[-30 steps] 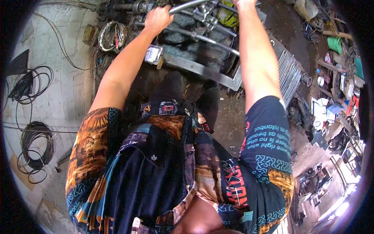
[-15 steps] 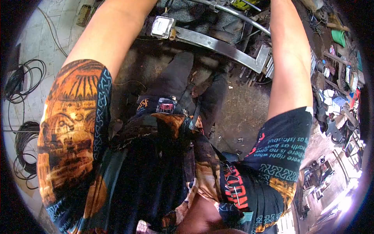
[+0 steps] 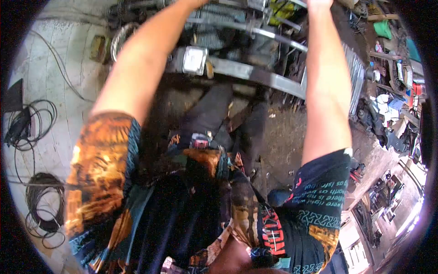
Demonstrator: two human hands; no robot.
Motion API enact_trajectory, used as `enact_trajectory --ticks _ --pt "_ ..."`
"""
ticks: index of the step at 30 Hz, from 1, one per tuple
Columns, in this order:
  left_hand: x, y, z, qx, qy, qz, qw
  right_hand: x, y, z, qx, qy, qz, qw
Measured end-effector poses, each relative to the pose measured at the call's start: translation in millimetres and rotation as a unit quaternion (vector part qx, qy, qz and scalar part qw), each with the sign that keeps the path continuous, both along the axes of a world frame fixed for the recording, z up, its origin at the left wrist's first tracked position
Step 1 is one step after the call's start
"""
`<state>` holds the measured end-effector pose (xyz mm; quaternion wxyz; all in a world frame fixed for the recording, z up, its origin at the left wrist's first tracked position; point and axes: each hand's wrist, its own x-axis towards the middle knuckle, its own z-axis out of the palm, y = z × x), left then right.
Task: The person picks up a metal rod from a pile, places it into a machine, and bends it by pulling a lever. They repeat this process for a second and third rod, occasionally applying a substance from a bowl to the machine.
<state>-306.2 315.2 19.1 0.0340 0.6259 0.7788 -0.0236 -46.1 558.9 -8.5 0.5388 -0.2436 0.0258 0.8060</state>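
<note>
Both of my arms reach forward over a metal frame, toward the top edge of the view. A sliver of my left hand (image 3: 195,2) shows there, near the frame's far bars; its fingers are cut off. My right hand (image 3: 320,3) is also at the edge, close to the right end of a thin metal rod (image 3: 269,34), and its fingers cannot be made out. Nearer to me runs a flat grey metal bar (image 3: 244,70). At its left end sits a pale square block (image 3: 195,60) beside a small rusty tube (image 3: 210,70).
Coiled black cables (image 3: 45,201) lie on the pale tiled floor (image 3: 77,137) at left. A bundle of thin metal rods (image 3: 353,68) is right of my right arm. Beyond it, cluttered tools and scraps surround a green object (image 3: 384,28). Something yellow (image 3: 280,11) lies behind the frame.
The view has tipped, so the frame sits lower and more of its far bars show. Parts of both hands have come into view at the top. The picture is blurred by motion.
</note>
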Motion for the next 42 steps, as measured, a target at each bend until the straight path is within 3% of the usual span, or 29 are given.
enact_trajectory --ticks 4,7,11,18,21,24,26,29,36,40,42 --pt "32.7 -12.9 -13.5 -0.007 -0.049 0.019 0.999 33.9 -1.1 -34.2 0.028 -0.013 0.098 0.995" --pt "56.1 -33.3 -37.7 -0.025 -0.087 0.037 0.995 45.2 -47.7 -25.2 -0.032 -0.105 0.046 0.993" --pt "61.7 -43.0 -44.9 0.010 -0.126 0.032 0.991 47.6 -50.8 -32.6 -0.027 -0.131 0.089 0.987" --pt "46.3 -55.8 -22.9 -0.034 -0.166 0.039 0.985 31.3 -46.1 -45.2 -0.065 -0.116 0.121 0.984" --pt "38.8 -67.3 -23.2 -0.031 -0.170 0.027 0.985 23.7 -62.3 -43.9 -0.089 -0.184 0.104 0.973" --pt "27.7 -96.4 -11.8 0.068 -0.183 0.026 0.980 21.6 -95.5 -34.5 -0.113 -0.332 0.118 0.929" --pt "25.6 -132.0 2.2 0.097 -0.186 0.048 0.977 35.1 -132.2 -60.8 -0.005 -0.380 0.167 0.910" --pt "40.0 -191.0 3.8 0.252 -0.175 0.120 0.944 54.9 -188.9 -67.1 -0.020 -0.396 0.236 0.887" --pt "88.4 -351.6 -30.2 0.187 -0.183 0.333 0.906 68.0 -309.3 -98.2 -0.009 -0.399 0.400 0.825" --pt "103.7 -386.1 -26.5 0.156 -0.209 0.456 0.851 42.8 -343.1 -76.0 0.024 -0.405 0.462 0.788" --pt "102.9 -395.2 -25.4 0.154 -0.204 0.466 0.847 25.9 -355.2 -68.7 0.055 -0.404 0.492 0.769"
